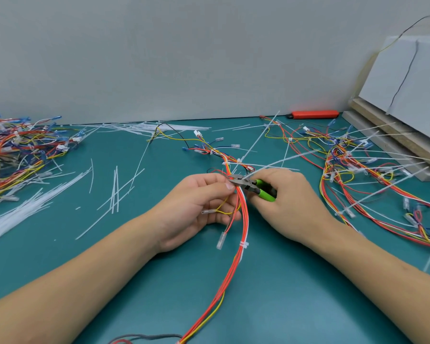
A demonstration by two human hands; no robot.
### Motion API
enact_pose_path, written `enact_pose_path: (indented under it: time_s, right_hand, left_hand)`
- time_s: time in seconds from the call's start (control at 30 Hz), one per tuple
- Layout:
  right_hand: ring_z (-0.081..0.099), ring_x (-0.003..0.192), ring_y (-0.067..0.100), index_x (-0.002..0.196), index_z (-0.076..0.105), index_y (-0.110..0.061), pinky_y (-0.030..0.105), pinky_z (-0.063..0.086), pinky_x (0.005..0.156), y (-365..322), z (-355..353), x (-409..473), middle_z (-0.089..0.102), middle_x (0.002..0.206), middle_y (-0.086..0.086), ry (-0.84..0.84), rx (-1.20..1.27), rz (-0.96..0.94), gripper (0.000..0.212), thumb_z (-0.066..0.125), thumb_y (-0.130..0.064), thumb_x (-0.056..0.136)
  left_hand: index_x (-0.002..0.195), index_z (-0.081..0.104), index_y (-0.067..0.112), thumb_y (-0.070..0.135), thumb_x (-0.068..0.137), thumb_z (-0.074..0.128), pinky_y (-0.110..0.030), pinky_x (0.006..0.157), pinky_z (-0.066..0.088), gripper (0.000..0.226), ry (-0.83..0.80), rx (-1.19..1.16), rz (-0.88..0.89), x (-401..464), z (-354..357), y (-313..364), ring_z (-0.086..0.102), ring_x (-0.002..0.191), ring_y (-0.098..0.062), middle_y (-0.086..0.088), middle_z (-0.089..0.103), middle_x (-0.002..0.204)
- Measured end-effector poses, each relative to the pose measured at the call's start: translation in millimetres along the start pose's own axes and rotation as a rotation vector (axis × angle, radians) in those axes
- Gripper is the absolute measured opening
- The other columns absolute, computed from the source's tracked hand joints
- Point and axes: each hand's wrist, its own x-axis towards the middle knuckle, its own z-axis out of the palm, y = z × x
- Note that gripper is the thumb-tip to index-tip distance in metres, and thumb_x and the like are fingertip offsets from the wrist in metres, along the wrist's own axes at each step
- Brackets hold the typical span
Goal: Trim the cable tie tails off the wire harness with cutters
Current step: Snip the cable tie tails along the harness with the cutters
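Left hand: my left hand (199, 207) is curled round the wire harness (238, 234) near mid-frame, fingertips pinching the red and orange wires right beside the cutter head.
Right hand: my right hand (286, 202) is wrapped round the green handles of the cutters (252, 186), blades pointing toward 9 o'clock; I cannot tell whether the blades have closed.
Harness: it runs from 6 o'clock up between my hands and on toward 12 o'clock, with one trimmed-looking cable tie (243, 245) just below my grip.
Tail in hand: a long white cable tie tail (278, 163) sticks out toward 2 o'clock from the bundle at the blades.
Doing the cut well: I would seat the blades flush against the tie's head, keep them off the wire insulation, hold the bundle steady with my left, then squeeze once. My judgement is a stub left proud would be sharp.
Containers: none that I can see; cut tails (114, 192) lie loose on the teal mat (271, 306) toward 9 o'clock, and other harness piles (372, 170) sit at 3 and 9 o'clock.
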Motion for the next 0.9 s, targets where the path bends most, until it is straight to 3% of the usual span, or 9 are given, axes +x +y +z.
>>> enact_pose_path:
  time_s: [0.13,0.27,0.43,0.57,0.67,0.73,0.9]
  right_hand:
    - [0.06,0.103,0.018,0.104,0.072,-0.029,0.037,0.048,0.092,0.6,-1.0,0.3,0.071,0.098,-0.013,-0.002,0.003,-0.024,0.017,0.07,-0.023,0.087]
    - [0.059,0.103,0.017,0.107,0.072,-0.029,0.032,0.045,0.092,1.5,-0.6,0.5,0.071,0.1,-0.015,0.004,-0.004,-0.035,0.022,0.071,-0.021,0.087]
    - [0.058,0.096,0.016,0.106,0.072,-0.03,0.029,0.042,0.087,1.2,-1.9,0.9,0.07,0.096,-0.013,-0.009,-0.006,-0.047,0.02,0.067,-0.024,0.087]
    - [0.057,0.091,0.018,0.096,0.071,-0.027,0.037,0.047,0.083,0.0,-1.2,0.8,0.068,0.088,-0.01,-0.02,-0.025,-0.021,0.01,0.067,-0.029,0.087]
    - [0.05,0.067,0.018,0.072,0.056,-0.017,0.041,0.047,0.063,1.0,0.4,-0.1,0.053,0.063,-0.003,-0.011,-0.033,0.012,0.024,0.057,-0.038,0.084]
    - [0.045,0.06,0.022,0.068,0.046,-0.014,0.041,0.043,0.056,1.4,1.1,0.2,0.046,0.058,0.001,-0.023,-0.038,0.041,0.031,0.058,-0.037,0.086]
    - [0.048,0.065,0.024,0.07,0.05,-0.016,0.045,0.047,0.061,2.5,1.0,-1.2,0.05,0.061,0.0,-0.003,-0.041,0.03,0.029,0.064,-0.031,0.089]
  left_hand:
    - [0.084,0.065,0.012,0.013,0.098,0.058,-0.024,0.061,0.054,0.016,0.004,0.001,0.004,0.9,0.0,-0.5,0.069,0.07,-0.023,-0.009,0.067,0.081]
    - [0.085,0.064,0.011,0.012,0.098,0.058,-0.023,0.06,0.054,0.015,0.005,-0.005,0.003,0.5,0.4,-0.1,0.069,0.069,-0.022,-0.009,0.067,0.081]
    - [0.086,0.063,0.01,0.012,0.098,0.057,-0.023,0.06,0.054,0.013,0.009,-0.01,-0.001,0.4,0.7,0.1,0.07,0.07,-0.022,-0.009,0.067,0.08]
    - [0.084,0.064,0.012,0.013,0.097,0.058,-0.023,0.06,0.054,0.015,0.003,-0.009,0.0,-0.2,-0.1,-0.4,0.07,0.069,-0.021,-0.008,0.067,0.08]
    - [0.081,0.065,0.015,0.014,0.098,0.058,-0.023,0.06,0.054,0.018,-0.002,-0.018,0.002,0.5,-0.9,-0.7,0.069,0.066,-0.018,-0.006,0.067,0.077]
    - [0.08,0.065,0.016,0.015,0.098,0.058,-0.023,0.061,0.054,0.02,-0.007,-0.02,0.002,0.5,-1.2,-0.6,0.068,0.065,-0.017,-0.005,0.066,0.077]
    - [0.082,0.064,0.014,0.015,0.099,0.058,-0.023,0.061,0.054,0.018,-0.01,-0.016,0.006,-0.5,0.4,0.1,0.068,0.066,-0.017,-0.006,0.066,0.078]
